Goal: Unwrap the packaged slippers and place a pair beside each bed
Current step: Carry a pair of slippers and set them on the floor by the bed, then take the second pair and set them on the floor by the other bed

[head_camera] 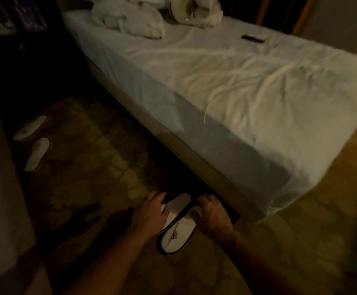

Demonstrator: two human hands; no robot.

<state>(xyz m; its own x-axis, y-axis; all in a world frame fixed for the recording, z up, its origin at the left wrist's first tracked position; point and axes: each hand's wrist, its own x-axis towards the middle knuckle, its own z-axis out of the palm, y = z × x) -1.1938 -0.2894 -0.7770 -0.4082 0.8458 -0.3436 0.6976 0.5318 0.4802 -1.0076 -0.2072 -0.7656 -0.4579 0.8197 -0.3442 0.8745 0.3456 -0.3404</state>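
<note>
Slipper (178, 226) lies between your spread-fingered left hand (155, 211) and right hand (212, 213), toe toward you, neither gripping.

Near slippers (178, 228): white, dark-edged, unwrapped, logo on toe of top one; appear stacked or overlapping, on patterned carpet close beside bed (226, 86) base near foot corner. Second slipper pair (34, 143): white, dark-trimmed, on floor at far left, lying apart, well away from first pair. Bed: white rumpled sheet, crumpled bedding at head end.
</note>
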